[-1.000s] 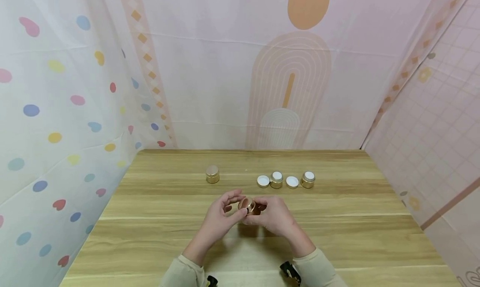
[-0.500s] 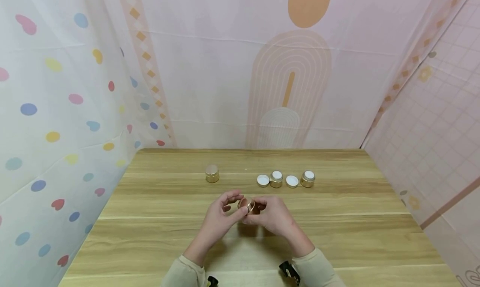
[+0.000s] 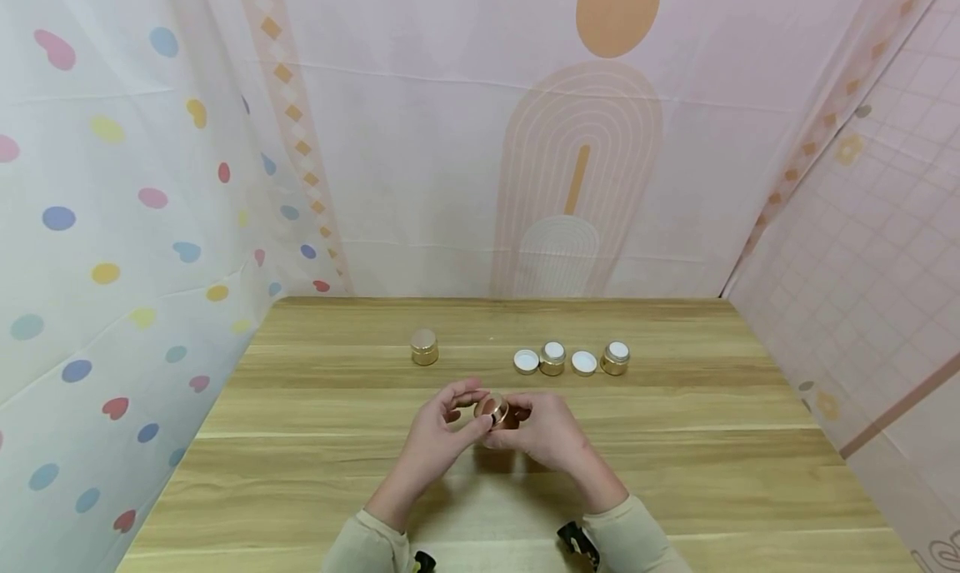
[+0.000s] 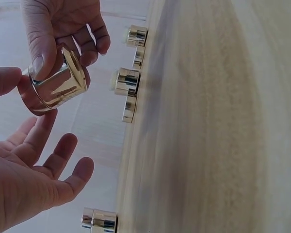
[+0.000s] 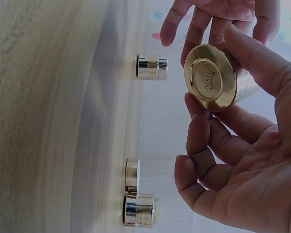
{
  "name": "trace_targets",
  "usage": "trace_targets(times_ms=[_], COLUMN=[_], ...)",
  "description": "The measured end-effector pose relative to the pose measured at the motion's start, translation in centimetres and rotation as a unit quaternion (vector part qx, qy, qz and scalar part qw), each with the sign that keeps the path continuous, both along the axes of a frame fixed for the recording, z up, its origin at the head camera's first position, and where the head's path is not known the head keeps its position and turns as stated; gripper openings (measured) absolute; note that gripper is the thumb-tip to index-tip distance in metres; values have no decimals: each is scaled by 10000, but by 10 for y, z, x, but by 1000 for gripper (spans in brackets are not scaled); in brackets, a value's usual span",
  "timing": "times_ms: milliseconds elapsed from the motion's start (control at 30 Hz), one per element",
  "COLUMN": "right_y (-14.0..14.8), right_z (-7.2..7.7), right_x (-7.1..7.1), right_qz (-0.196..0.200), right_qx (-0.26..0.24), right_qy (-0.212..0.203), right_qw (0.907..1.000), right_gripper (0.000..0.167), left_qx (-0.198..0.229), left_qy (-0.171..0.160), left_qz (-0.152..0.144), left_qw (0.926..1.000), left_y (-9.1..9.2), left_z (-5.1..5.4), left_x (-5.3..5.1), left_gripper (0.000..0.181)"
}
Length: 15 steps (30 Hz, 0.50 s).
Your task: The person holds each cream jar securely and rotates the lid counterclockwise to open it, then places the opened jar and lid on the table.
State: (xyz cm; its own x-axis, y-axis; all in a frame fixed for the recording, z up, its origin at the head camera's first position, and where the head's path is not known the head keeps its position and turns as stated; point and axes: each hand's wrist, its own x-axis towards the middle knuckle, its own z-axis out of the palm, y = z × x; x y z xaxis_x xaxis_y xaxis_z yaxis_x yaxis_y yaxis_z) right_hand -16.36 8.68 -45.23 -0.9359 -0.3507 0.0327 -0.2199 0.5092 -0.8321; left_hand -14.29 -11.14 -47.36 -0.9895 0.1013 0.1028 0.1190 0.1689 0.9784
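A shiny gold cosmetic jar [image 3: 492, 408] is held tilted above the wooden table, between both hands. My left hand [image 3: 438, 427] pinches its lid end [image 4: 31, 96] between thumb and fingertips, the other fingers spread loosely. My right hand [image 3: 553, 431] grips the body near the base. Facing the right wrist view, the jar's round bottom [image 5: 209, 80] carries two lines of printed characters. The lid sits on the jar, with a seam visible in the left wrist view.
On the wooden table [image 3: 315, 440], a lidded gold jar [image 3: 424, 348] stands back left. Further right are two lidless jars [image 3: 552, 359] with white tops, each beside an upturned lid [image 3: 527, 361] with a white inside. Patterned cloth [image 3: 420, 181] hangs behind.
Both hands keep the jar in nearly the same place, with only a tiny shift. The jars and lids on the table stay put.
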Motion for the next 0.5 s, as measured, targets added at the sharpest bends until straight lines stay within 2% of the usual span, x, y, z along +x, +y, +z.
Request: trace_targets(times_ms=[233, 500], right_y=[0, 0], right_z=[-2, -1], right_x=[0, -1], right_qz=[-6, -51], right_qx=[-11, 124], right_qy=[-63, -40], right_qw=[10000, 9999], right_gripper=[35, 36], left_qx=[-228, -151], left_qy=[48, 94], left_qz=[156, -84], left_qw=[9996, 9998], left_y=[1, -1], left_z=[-2, 0], left_x=[-1, 0], left_gripper=[47, 51])
